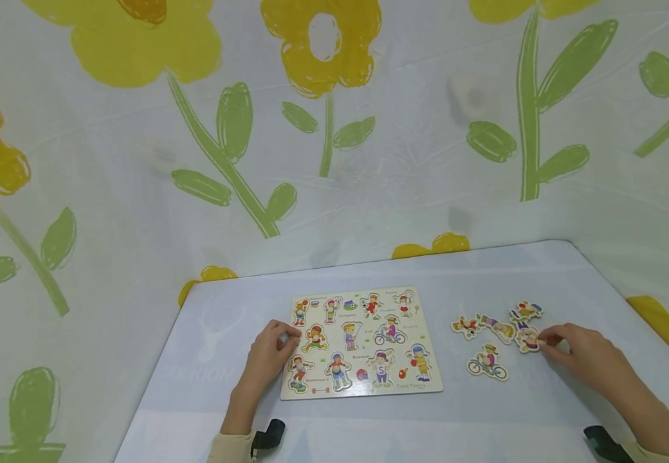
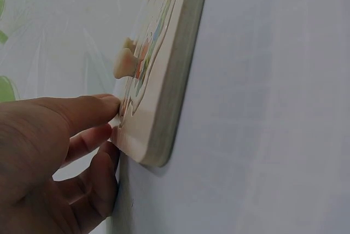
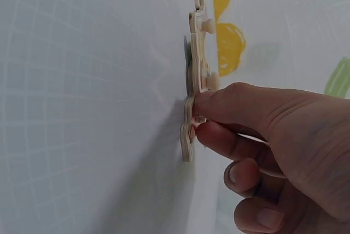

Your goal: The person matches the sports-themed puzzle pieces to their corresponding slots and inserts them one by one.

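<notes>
A wooden knobbed puzzle board (image 1: 361, 399) with sports figures lies on the table. My left hand (image 1: 272, 350) rests on its left edge. Close up in the left wrist view, the thumb (image 2: 98, 108) touches the board's face near a corner, with the other fingers loosely bent beside it. Off to the board's right, my right hand (image 1: 586, 357) pinches a figure-shaped puzzle piece (image 1: 527, 337) between thumb and index finger; the right wrist view shows the fingertips partly hiding this piece (image 3: 187, 141). Its other fingers are curled.
Close to the right hand lie several loose pieces: a cyclist (image 1: 487, 363), a footballer (image 1: 466, 326), a figure in yellow and purple (image 1: 498, 328) and another with a blue cap (image 1: 526, 310). The white table (image 1: 207, 411) meets a flower-patterned cloth (image 1: 369, 212) behind.
</notes>
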`<state>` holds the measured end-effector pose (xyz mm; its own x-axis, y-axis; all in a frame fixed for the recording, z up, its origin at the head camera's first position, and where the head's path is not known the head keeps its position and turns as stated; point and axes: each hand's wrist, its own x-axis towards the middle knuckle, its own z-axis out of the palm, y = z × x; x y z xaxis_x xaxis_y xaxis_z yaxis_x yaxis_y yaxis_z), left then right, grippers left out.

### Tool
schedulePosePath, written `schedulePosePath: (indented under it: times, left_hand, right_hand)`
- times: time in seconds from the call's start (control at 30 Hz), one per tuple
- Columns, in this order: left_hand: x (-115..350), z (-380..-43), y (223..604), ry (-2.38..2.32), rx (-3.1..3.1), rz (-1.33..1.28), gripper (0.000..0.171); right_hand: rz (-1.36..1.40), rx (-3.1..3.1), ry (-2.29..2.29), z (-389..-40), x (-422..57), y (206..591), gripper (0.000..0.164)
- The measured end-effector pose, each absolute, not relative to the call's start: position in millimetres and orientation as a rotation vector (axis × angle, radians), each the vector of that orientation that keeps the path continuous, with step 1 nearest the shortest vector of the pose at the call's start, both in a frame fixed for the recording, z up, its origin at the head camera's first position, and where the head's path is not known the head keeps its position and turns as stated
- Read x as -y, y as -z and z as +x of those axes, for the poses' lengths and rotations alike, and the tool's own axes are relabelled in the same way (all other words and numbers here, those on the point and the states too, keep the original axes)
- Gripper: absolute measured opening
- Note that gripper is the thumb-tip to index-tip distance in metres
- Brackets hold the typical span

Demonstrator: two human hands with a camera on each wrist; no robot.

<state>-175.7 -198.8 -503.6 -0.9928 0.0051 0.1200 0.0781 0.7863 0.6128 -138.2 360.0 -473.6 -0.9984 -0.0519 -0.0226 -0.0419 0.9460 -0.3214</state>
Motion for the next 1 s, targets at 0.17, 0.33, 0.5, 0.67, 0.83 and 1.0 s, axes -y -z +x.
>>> schedulePosePath:
  times: [0.17,0.33,0.5,0.67,0.83,1.0]
  left_hand:
    - [198.6,-175.6,503.2,0.99,2.858,-0.074,0.007]
    - [198.3,-175.3,502.6,0.995,2.859,-0.067,0.007]
    - [198.4,-174.8,502.3,0.994,2.857,-0.076,0.007]
    - [198.1,-174.5,502.6,1.0,2.856,-0.065,0.007]
    - [198.0,-174.9,503.2,0.993,2.849,-0.079,0.008]
    - [198.3,-174.7,503.3,0.991,2.848,-0.081,0.008]
  right_hand:
    - [-0.008,-3.035,0.476,-138.5,-361.4,470.5,0.03]
    - [0.014,-2.997,0.462,-138.2,-362.5,466.3,0.028]
    - [0.001,-2.969,0.454,-136.5,-361.2,464.2,0.025]
    - [-0.036,-2.942,0.432,-136.2,-356.3,464.5,0.026]
    - [-0.056,-2.955,0.425,-134.5,-349.1,466.9,0.029]
    - [-0.141,-3.024,0.424,-135.7,-342.5,469.9,0.026]
